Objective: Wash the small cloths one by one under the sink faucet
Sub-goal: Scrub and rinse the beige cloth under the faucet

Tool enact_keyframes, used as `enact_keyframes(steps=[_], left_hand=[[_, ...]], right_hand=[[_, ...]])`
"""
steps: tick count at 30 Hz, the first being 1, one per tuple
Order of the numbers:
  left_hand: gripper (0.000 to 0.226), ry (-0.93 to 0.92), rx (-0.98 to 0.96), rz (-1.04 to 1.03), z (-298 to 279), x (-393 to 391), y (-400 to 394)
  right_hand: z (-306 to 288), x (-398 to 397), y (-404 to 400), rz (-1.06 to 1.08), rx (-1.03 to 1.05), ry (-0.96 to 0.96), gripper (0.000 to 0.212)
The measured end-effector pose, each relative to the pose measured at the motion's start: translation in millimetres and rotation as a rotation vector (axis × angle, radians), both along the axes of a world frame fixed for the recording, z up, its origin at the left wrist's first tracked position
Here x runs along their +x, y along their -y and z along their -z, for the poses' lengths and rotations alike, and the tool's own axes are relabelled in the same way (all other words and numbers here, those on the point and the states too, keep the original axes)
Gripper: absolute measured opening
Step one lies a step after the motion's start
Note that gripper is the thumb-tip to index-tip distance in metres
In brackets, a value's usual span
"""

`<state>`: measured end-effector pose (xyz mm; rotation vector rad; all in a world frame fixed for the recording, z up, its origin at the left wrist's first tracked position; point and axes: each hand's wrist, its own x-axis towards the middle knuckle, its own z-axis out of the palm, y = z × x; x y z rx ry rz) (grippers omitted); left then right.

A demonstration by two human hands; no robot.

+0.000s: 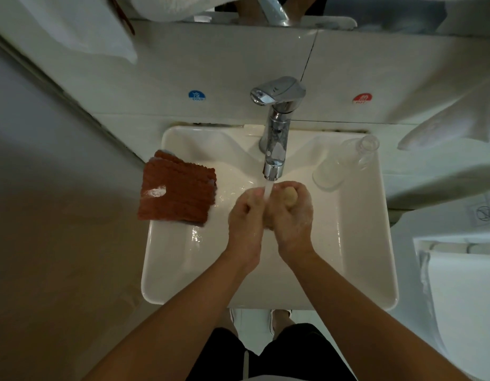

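Both hands meet under the faucet (276, 125), where water runs between them. The right hand (292, 213) has its fingers curled tight around a wadded tan cloth (290, 196), mostly hidden in the grip. The left hand (245, 215) curls its fingers against it; what they pinch is unclear. Folded brown cloths (177, 192) overhang the sink (183, 270) rim's left edge.

A white sink (183, 270) carries stacked reddish-brown cloths (177, 192) on its left rim and a clear glass bottle (345, 163) lying back right.
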<state>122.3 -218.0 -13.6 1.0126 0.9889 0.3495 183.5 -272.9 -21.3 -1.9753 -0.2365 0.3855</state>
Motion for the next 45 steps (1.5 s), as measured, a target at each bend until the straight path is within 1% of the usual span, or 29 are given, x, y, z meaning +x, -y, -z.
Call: enact_keyframes(steps=[2, 3, 4, 5, 7, 8, 9, 11, 12, 13, 14, 15, 17, 19, 20, 21, 22, 23, 24, 27, 28, 29, 31, 32, 36, 39, 40, 42, 45], left_hand=[[0.028, -0.097, -0.037, -0.011, -8, 3, -1], [0.034, -0.128, -0.068, 0.014, -11, 6, -5], [0.039, -0.186, -0.018, 0.058, -10, 6, -7], [0.041, -0.257, 0.116, 0.117, -10, 6, -7], [0.028, -0.299, 0.503, 0.246, -3, 2, -1], [0.030, -0.330, 0.503, 0.360, -1, 2, 0], [0.034, -0.352, 0.679, 0.419, 12, 5, -3], [0.018, -0.340, 0.727, 0.450, 4, 13, -23], [0.013, -0.368, 0.676, 0.405, -3, 13, -32], [0.015, -0.384, 0.725, 0.364, -6, 14, -35], [0.013, -0.376, 0.698, 0.373, -12, 9, -29], [0.012, -0.373, 0.688, 0.395, -14, 7, -21], [0.011, -0.325, 0.689, 0.393, -6, 6, -7], [0.006, -0.306, 0.660, 0.390, 1, 9, -10], [0.003, -0.323, 0.623, 0.362, 2, 9, -17], [0.006, -0.324, 0.602, 0.399, -1, 9, -23], [0.008, -0.359, 0.555, 0.378, 0, 12, -26], [0.008, -0.275, 0.568, 0.303, 2, 12, -25], [0.011, -0.282, 0.438, 0.209, 8, 9, -19], [0.022, -0.193, 0.447, 0.236, -3, 8, 5], [0.028, -0.076, 0.360, 0.073, -6, 9, 6], [0.025, -0.049, 0.288, 0.031, -13, 13, 3], [0.011, -0.081, 0.335, 0.025, -6, 10, -4], [0.011, -0.144, 0.401, 0.084, -5, 5, -4], [0.026, -0.049, 0.232, 0.220, -11, -16, 9], [0.049, -0.046, 0.037, 0.364, -18, -23, 13], [0.050, -0.074, 0.051, 0.400, -18, -22, 15], [0.039, -0.099, 0.087, 0.387, -22, -18, 23], [0.022, -0.103, 0.039, 0.237, -24, -10, 35]], right_hand=[[3, -14, -6, -0.189, -0.118, 0.009, 0.024], [5, -15, -6, -0.276, -0.166, 0.071, 0.021], [-2, -10, -7, -0.334, -0.226, 0.086, 0.020], [-6, -3, -7, -0.351, -0.279, 0.152, 0.021], [-9, 13, -8, -0.350, -0.249, 0.182, 0.019], [-8, 15, -8, -0.356, -0.253, 0.189, 0.017], [-7, 14, -8, -0.346, -0.245, 0.196, 0.019], [-6, 3, -4, -0.447, -0.205, 0.349, 0.019], [-4, 0, -4, -0.516, -0.208, 0.382, 0.013], [-3, -2, -3, -0.583, -0.224, 0.427, 0.011], [-4, 2, -4, -0.616, -0.278, 0.453, 0.015], [0, 10, -4, -0.561, -0.263, 0.325, 0.015], [-5, 16, -3, -0.443, -0.142, 0.197, 0.024], [-2, 5, 1, -0.411, -0.130, 0.205, 0.035], [-4, -2, 2, -0.451, -0.193, 0.243, 0.034], [-5, -7, 3, -0.492, -0.186, 0.240, 0.026], [-9, -9, 4, -0.488, -0.157, 0.149, 0.024], [-8, -7, 2, -0.509, -0.148, 0.112, 0.029], [-12, 0, 5, -0.486, -0.136, 0.013, 0.032], [17, 14, 0, -0.337, -0.097, -0.142, 0.024], [22, 11, 1, -0.290, -0.035, -0.241, 0.026], [26, 7, -3, -0.236, 0.023, -0.318, 0.036], [5, 0, -1, -0.092, 0.095, -0.473, 0.039], [-8, -2, 3, -0.046, 0.095, -0.487, 0.038], [-26, 1, 36, 0.074, 0.224, -0.486, 0.061], [-27, 2, 62, 0.004, 0.209, -0.380, 0.039], [-30, 2, 68, -0.047, 0.214, -0.347, 0.032], [-31, -3, 72, -0.122, 0.210, -0.348, 0.028], [-30, -7, 74, -0.223, 0.161, -0.333, 0.029]])
